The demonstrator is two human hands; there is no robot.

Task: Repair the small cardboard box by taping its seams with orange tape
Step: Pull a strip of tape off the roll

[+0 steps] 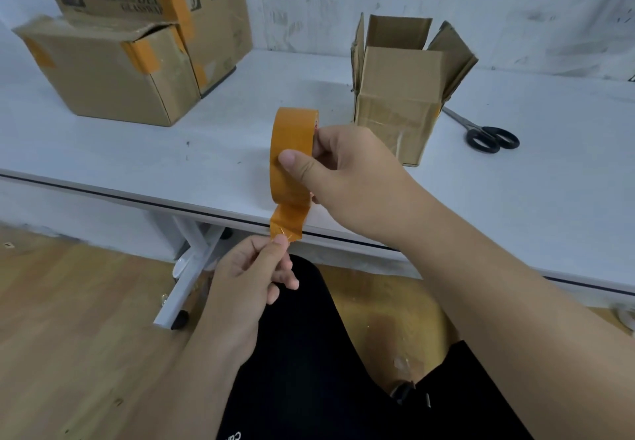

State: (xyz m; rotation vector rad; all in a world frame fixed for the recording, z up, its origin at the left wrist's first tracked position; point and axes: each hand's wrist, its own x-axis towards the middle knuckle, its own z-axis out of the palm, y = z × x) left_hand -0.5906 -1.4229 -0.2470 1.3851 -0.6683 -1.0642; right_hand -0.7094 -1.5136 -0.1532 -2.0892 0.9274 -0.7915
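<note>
A scuffed white wall backs a long white table (213,151), with pale wooden flooring below it. On the table, toward the right, stands the small brown cardboard box (398,110), its four top flaps standing open. Just beside it on the right lie black-handled metal scissors (488,135). Well apart at the far left sit two larger, battered cardboard boxes (113,72) patched with strips of orange tape. In front of the table edge, the right hand (347,178) grips the orange tape roll (292,154), held upright, thumb pressed on its outer face and fingers curled behind it. Below, the left hand (247,281) pinches the loose end of the tape (285,226) (a short length hangs down from the roll) between thumb and forefinger.
</note>
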